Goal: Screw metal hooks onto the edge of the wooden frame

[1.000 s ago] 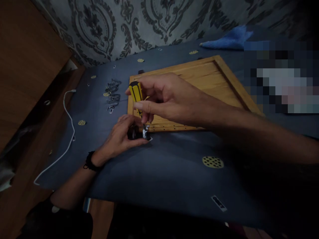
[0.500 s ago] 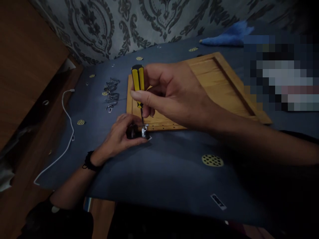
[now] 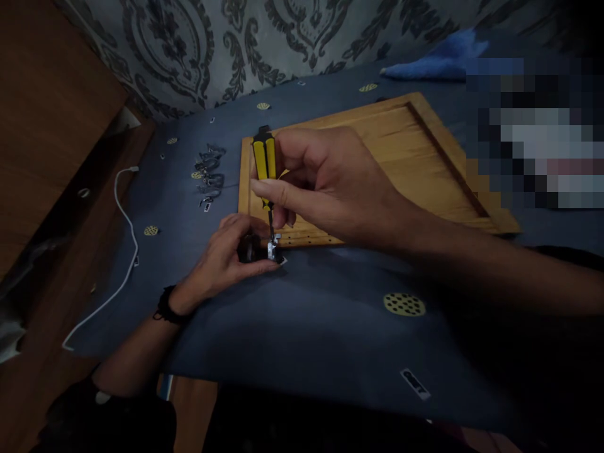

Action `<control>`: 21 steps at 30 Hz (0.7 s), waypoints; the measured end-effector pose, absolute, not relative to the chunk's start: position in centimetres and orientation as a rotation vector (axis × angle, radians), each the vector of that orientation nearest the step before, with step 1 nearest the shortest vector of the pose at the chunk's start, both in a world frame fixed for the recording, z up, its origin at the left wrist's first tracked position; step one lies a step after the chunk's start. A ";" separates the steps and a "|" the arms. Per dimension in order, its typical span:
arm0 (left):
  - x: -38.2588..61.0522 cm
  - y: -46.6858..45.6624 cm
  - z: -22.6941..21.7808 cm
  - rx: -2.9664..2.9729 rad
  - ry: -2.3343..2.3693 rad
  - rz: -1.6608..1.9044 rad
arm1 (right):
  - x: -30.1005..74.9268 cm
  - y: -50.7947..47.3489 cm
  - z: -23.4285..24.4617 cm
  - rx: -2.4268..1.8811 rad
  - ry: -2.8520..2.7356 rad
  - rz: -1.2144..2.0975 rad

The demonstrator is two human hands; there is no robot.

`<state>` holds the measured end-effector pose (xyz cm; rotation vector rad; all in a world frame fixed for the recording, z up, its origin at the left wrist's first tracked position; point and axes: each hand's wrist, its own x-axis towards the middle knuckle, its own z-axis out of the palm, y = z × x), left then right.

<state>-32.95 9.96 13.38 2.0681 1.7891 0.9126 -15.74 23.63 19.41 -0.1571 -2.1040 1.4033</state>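
Note:
My right hand [image 3: 325, 179] is closed around the yellow and black handle of a screwdriver [image 3: 265, 165], held nearly upright. Its shaft points down, and the tip meets a small shiny metal fitting [image 3: 272, 250] at the near left corner of a framed wooden panel [image 3: 438, 170]. From the left, my left hand [image 3: 231, 255] curls around that fitting, thumb in front and fingers behind on the panel's edge. A dark gap lies inside the curl, so part of the fitting is hidden. A row of small holes runs along the panel's near edge.
Several metal pieces [image 3: 210, 167] lie in a cluster left of the panel on the blue-grey patterned cloth [image 3: 306, 327]. A white cable [image 3: 134, 233] curves along the left side. A blue cloth [image 3: 434, 60] lies at the back, beside a blurred-out area. Wooden furniture [image 3: 51, 126] borders the left.
The view has shifted slightly. The screwdriver and my right hand sit slightly lower and to the right, with the tip still at the fitting. My left hand keeps its place.

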 end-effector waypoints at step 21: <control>-33.2 10.0 13.0 2.120 1.800 0.929 | -15.9 23.3 19.0 -0.158 -2.090 1.491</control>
